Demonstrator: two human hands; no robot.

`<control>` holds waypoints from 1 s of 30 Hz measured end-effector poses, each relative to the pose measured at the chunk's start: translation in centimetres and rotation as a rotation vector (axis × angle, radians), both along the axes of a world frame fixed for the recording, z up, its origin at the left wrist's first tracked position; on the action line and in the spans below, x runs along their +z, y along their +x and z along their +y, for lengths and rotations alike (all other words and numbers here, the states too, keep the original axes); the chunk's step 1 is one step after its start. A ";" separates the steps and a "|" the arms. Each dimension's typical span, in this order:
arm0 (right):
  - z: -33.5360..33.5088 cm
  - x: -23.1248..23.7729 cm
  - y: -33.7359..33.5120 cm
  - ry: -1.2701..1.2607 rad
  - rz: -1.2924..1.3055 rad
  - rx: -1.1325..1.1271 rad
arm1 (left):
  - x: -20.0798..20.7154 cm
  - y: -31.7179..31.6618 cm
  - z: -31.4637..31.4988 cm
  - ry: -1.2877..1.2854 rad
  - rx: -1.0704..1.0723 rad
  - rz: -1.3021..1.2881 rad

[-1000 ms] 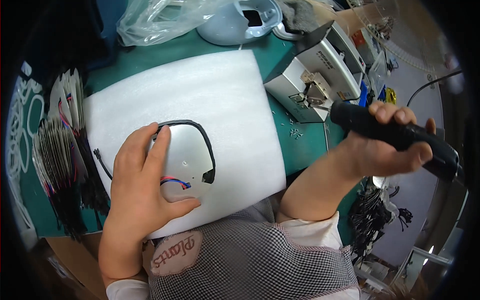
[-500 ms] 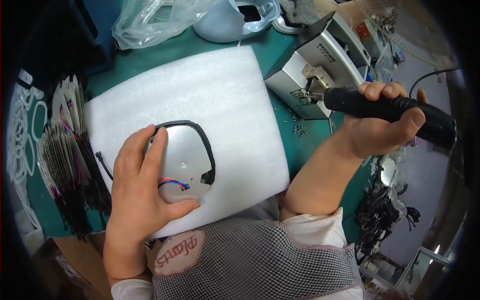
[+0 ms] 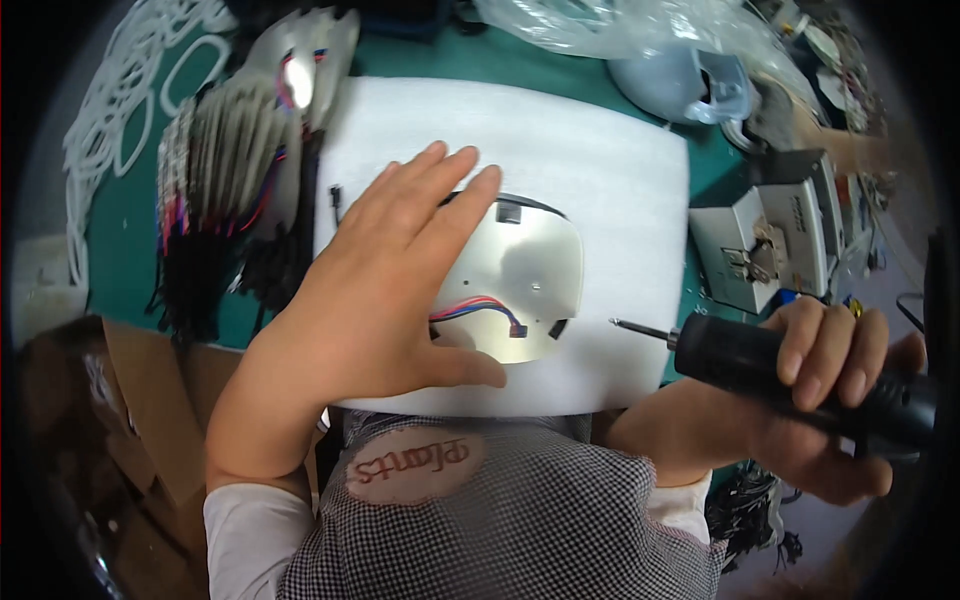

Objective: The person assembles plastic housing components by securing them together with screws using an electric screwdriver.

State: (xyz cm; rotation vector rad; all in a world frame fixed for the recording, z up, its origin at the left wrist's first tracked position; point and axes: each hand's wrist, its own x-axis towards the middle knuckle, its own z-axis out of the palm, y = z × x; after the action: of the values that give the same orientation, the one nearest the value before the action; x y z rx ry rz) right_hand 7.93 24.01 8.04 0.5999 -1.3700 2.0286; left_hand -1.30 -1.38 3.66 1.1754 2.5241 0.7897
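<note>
A round-cornered, shiny metal plate (image 3: 545,270) lies on a white foam pad (image 3: 630,190). Red and blue wires with a small dark connector (image 3: 518,331) rest on the plate, and part of a black rim shows along its far edge. My left hand (image 3: 390,275) is spread over the plate's left side, thumb stretched toward the near edge, covering that part. In my right hand (image 3: 825,365) is a black electric screwdriver (image 3: 730,350), its bit pointing left over the pad's right side, apart from the plate. Whether the bit carries a screw, I cannot tell.
At the left stands a row of plates with wires (image 3: 220,160), beside white looped cords (image 3: 130,110). A silver screw feeder (image 3: 765,235) sits at the right. Behind the pad are a light-blue plastic housing (image 3: 670,85) and clear plastic bags (image 3: 590,25).
My right hand has brought the screwdriver from the screw feeder down toward the pad's right side. My left hand remains over the plate. The whole view has swung to the left.
</note>
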 end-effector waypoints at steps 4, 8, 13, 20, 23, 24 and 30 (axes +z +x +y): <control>-2.9 -0.5 -1.6 -0.054 0.017 0.044 | -1.3 0.1 -1.3 0.049 0.017 -0.065; -5.7 -1.4 -2.9 -0.099 0.029 0.009 | -2.9 0.1 -1.7 0.074 -0.001 -0.085; -7.5 -3.5 -4.1 -0.086 0.067 -0.016 | -4.4 -0.2 -2.2 0.137 -0.014 -0.151; -6.6 -3.9 -3.8 -0.022 -0.048 0.022 | -4.4 -0.9 -2.1 0.146 -0.052 -0.161; -6.3 -4.1 -3.9 -0.032 -0.031 -0.006 | -4.4 -1.4 -1.9 0.169 -0.066 -0.195; -6.1 -4.2 -4.0 -0.035 -0.025 0.006 | -4.4 -1.5 -1.8 0.164 -0.073 -0.196; -6.2 -4.7 -4.3 -0.083 -0.033 0.002 | -4.3 -2.0 -1.8 0.145 -0.106 -0.185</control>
State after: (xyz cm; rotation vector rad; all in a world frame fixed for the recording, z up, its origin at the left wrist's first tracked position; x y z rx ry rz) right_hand 3.63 17.85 3.33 0.5337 -1.2976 2.0948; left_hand -3.30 -3.14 -0.63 1.2085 2.2678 1.0183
